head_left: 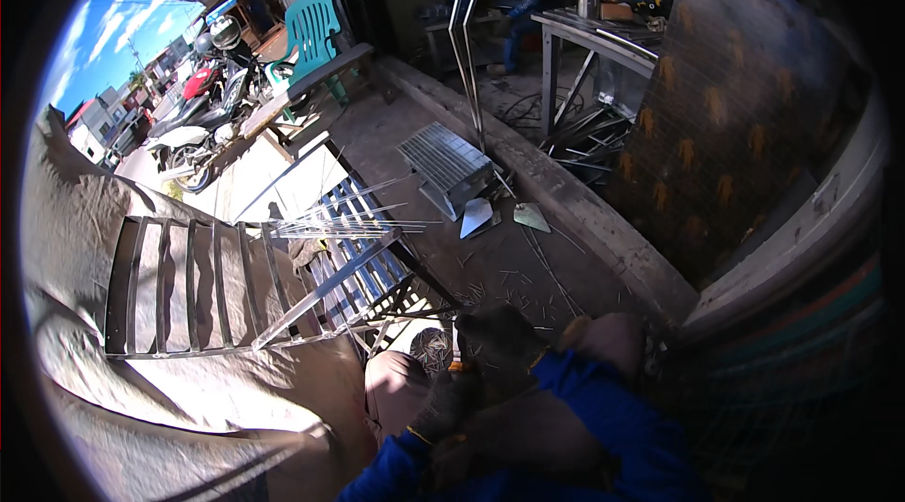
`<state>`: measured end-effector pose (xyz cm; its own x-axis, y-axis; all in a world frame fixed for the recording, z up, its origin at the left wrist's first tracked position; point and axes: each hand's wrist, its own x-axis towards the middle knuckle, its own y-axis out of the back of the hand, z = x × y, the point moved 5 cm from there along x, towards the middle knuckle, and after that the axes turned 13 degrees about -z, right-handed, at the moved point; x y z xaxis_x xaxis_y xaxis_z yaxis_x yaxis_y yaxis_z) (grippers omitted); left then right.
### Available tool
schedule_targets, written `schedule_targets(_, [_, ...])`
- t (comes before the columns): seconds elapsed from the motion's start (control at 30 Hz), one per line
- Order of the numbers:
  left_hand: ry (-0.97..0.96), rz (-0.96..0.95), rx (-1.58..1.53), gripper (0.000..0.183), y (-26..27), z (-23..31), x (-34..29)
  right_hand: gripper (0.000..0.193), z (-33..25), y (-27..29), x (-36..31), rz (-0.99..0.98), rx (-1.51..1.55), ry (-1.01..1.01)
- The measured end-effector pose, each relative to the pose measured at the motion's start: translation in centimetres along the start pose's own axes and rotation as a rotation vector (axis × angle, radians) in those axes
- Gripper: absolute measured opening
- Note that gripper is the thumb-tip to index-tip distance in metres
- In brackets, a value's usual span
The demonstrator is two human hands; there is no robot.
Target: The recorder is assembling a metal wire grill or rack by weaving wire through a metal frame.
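Both my hands wear dark gloves with yellow cuff edges, below blue sleeves. My left hand (447, 406) is closed low over my lap, beside a small orange piece (456, 366); shadow hides what is in its fingers. Just above and to the right, my right hand (501, 330) looks closed, its fingertips toward the left; what it grips is too dark to make out. A round container of short metal pieces (433, 347) sits between my knees, left of the right hand. Left of my hands, a slatted metal rack (351, 287) carries thin rods (349, 224) and a flat bar (325, 289).
A ladder-like metal frame (193, 290) lies on a tan sheet (85, 186) at left. Ahead stand a ridged metal box (447, 163) and cut plates (476, 217). A workbench (603, 38), a leaning panel (721, 115), a green chair (312, 31), motorcycles (203, 111) and another person (528, 7) are farther off.
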<state>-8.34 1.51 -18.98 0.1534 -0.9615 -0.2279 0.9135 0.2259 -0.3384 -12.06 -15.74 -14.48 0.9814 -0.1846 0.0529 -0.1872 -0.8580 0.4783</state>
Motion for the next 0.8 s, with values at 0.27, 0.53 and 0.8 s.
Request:
schedule_targets(0.27, [-0.003, 0.037, -0.028, 0.019, 0.7, -2.3, 0.1, 0.075, -0.3, -0.5, -0.2, 0.034, 0.158, -0.007])
schedule_targets(0.53, [0.032, 0.079, 0.060, 0.018, -1.2, 1.4, 0.6, 0.062, -1.5, 1.4, -0.5, 0.000, -0.267, 0.050])
schedule_targets(0.8, [0.157, 0.212, -0.064, 0.023, -3.9, 5.2, 0.4, 0.069, -2.4, 2.0, -0.6, 0.018, -0.129, 0.109])
